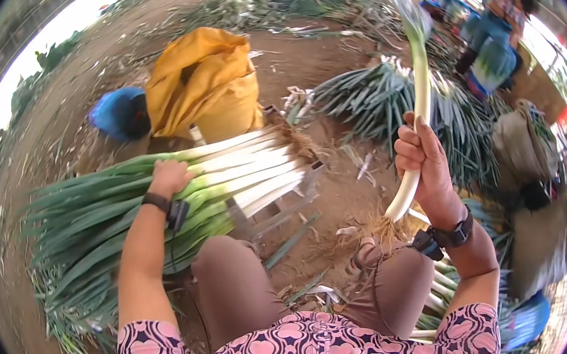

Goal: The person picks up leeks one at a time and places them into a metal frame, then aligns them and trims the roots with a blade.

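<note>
My right hand [428, 160] is closed round a single leek [421, 81], held up at a tilt. Its green top points up and away, while the white end with stringy roots hangs low near my right knee. On the left, a big stack of leeks [91, 206] lies across a low rack [271, 222], green leaves to the left and white stems and roots to the right. My left hand [170, 178] presses on the stack where green turns pale, its fingers curled over a leek. The undersides of those fingers are hidden.
A yellow sack [207, 91] and a blue bundle [119, 115] stand beyond the stack. More leeks [372, 97] are heaped on the ground ahead to the right. Another person [498, 33] is at the upper right. Grey-brown sacks [524, 142] stand on the right.
</note>
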Demonstrator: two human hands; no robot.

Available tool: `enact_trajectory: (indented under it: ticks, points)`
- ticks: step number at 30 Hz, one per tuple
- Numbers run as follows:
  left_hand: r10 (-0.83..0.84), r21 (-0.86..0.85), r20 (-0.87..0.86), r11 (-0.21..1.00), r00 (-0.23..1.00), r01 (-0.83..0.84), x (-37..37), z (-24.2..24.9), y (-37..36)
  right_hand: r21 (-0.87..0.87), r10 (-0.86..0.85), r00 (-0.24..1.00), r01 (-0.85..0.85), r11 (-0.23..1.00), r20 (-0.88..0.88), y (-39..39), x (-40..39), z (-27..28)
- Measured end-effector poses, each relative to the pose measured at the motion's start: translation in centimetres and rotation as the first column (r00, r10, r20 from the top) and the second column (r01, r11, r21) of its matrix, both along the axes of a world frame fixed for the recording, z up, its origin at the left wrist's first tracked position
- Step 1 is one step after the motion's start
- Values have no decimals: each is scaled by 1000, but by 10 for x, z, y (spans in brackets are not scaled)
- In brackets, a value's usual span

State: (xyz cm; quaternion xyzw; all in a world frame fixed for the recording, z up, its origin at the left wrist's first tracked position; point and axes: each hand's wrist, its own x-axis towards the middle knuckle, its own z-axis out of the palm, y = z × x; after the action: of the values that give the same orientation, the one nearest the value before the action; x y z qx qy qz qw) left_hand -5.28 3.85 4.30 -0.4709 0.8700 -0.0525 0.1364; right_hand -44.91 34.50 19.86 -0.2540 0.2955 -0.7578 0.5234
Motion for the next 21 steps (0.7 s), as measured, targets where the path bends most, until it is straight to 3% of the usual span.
enact_trajectory:
  ticks: [4, 6, 8, 9, 10, 12, 14, 15, 18, 19, 21]
  points:
    - [12, -18, -44, 1000, 999, -13, -1, 3, 4, -23, 80, 871, -105, 994, -485, -42, 51, 9]
    - [23, -17, -55, 1000, 998, -24, -1, 4, 7, 12, 102, 773, -122, 993, -625, -75, 69, -4]
    - [40, 7, -46, 999, 998, -40, -2, 6, 9, -6, 73, 597, -129, 992, -799, -116, 76, -31]
    - [42, 5, -47, 999, 998, -42, -3, 6, 10, -59, -17, 459, -77, 995, -888, -135, 84, -40]
    - [44, 2, -49, 999, 998, -44, -4, 6, 10, -179, -166, 239, -37, 983, -957, -157, 86, -52]
    - [67, 10, -31, 998, 997, -67, -5, 4, 12, -244, -237, 89, -86, 966, -967, -193, 98, -70]
    - [81, 19, -34, 997, 996, -81, -5, 6, 14, -266, -261, 52, -172, 949, -964, -225, 108, -96]
    - [96, 30, -23, 995, 995, -96, -6, 7, 14, -228, -240, -36, -205, 952, -970, -237, 112, -104]
    - [104, 39, -33, 994, 994, -102, -6, 9, 16, -331, -380, -79, -348, 877, -922, -271, 116, -148]
    - [126, 78, -64, 990, 990, -121, -6, 8, 15, -260, -332, -153, -362, 895, -931, -276, 114, -162]
    - [62, -40, -174, 997, 983, -70, 5, -23, 10, -161, -276, -276, -374, 913, -921, -289, 103, -197]
